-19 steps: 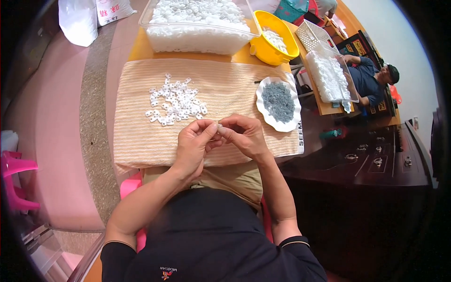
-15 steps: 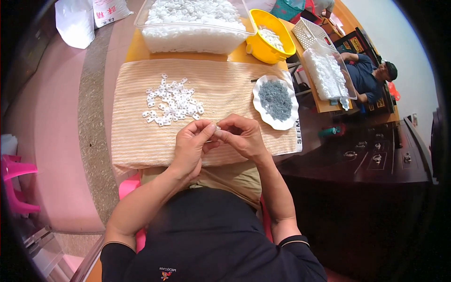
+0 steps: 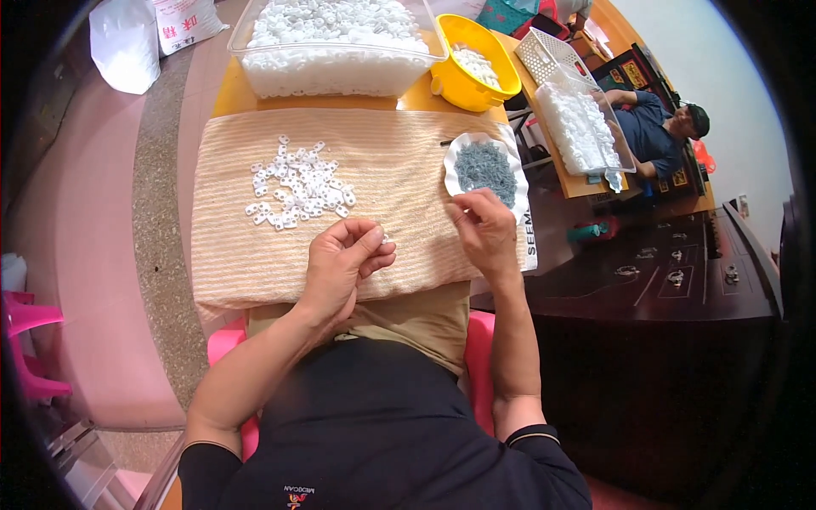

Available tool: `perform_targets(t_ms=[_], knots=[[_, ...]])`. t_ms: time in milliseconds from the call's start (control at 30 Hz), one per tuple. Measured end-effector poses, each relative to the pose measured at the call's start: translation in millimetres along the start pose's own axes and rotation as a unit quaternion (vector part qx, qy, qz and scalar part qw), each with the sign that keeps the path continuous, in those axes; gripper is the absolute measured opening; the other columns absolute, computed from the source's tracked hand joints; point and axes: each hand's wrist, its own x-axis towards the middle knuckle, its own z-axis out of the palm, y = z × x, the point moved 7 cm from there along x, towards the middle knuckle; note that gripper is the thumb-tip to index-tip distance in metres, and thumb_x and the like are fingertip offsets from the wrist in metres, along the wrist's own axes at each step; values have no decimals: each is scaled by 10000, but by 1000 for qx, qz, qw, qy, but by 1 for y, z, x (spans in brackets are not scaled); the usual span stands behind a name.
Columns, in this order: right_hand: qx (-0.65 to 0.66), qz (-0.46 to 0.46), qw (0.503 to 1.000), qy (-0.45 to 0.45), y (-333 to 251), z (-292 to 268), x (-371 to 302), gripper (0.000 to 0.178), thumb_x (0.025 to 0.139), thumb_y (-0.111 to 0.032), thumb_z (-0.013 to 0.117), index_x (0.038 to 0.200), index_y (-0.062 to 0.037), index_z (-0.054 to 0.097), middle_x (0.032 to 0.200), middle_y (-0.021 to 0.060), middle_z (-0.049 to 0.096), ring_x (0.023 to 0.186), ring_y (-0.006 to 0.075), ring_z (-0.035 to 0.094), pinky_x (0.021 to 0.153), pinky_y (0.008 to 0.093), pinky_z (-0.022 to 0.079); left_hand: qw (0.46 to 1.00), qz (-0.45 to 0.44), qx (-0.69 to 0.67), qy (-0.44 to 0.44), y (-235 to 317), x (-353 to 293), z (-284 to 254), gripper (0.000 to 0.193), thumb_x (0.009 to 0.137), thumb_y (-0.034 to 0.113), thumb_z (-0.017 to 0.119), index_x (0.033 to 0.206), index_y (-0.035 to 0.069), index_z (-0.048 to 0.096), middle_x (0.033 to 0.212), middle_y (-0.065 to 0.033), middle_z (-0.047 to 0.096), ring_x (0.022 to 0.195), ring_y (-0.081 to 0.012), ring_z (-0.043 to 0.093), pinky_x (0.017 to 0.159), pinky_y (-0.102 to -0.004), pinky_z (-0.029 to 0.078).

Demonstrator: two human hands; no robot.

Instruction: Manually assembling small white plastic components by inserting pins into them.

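"While the left hand [image 3: 338, 262] pinches a small white piece [image 3: 385, 240] between thumb and fingers, how is the right hand [image 3: 491, 238]?"

"It's at the near rim of the white plate [image 3: 451, 176], fingers bent; I can't tell whether they hold anything. Grey pieces [image 3: 483, 167] lie just beyond it."

"And the loose white pieces [image 3: 304, 184]?"

"Beyond the left hand, on the striped cloth [image 3: 399, 161] covering the counter [image 3: 416, 96]."

left hand [image 3: 347, 259]: white piece [image 3: 385, 239] | right hand [image 3: 486, 229]: near scalloped dish [image 3: 451, 172]
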Motion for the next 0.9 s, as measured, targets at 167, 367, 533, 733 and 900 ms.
perform_targets(t_ms=[167,367,533,733,900], knots=[[-152,21,988,11,28,-16,7,104,848,-134,626,877,-50,679,868,116,638,774,318,629,681,401,500,1000,3,23,4,-2,0,0,112,897,66,635,992,15,602,862,-48,629,795,-141,649,739,-277,583],[-222,37,973,-57,40,-11,15,156,856,-153,601,913,-37,688,876,139,634,806,357,619,702,417,485,999,-2,32,21,-4,-1,-2,136,887,28,635,1012,-17,603,887,-67,633,790,-140,648,745,-265,584],[-225,59,969,-81,58,-6,25,145,836,-159,614,874,-49,700,854,146,633,815,355,621,718,424,486,999,-5,31,25,-4,0,-3,140,885,23,635,1014,-19,602,883,-68,635,789,-140,648,744,-266,584],[-241,50,960,-131,63,-2,34,138,821,-152,609,847,-48,696,878,153,645,842,356,625,747,420,493,999,-7,33,19,-4,1,-4,138,882,21,638,1010,-17,605,878,-69,637,781,-138,645,739,-263,579],[-255,27,955,-149,62,0,34,152,833,-147,577,842,-29,673,891,158,644,856,361,621,758,433,489,999,-9,34,19,-5,1,-4,133,884,23,637,1007,-16,607,871,-69,637,775,-132,641,734,-258,576]])
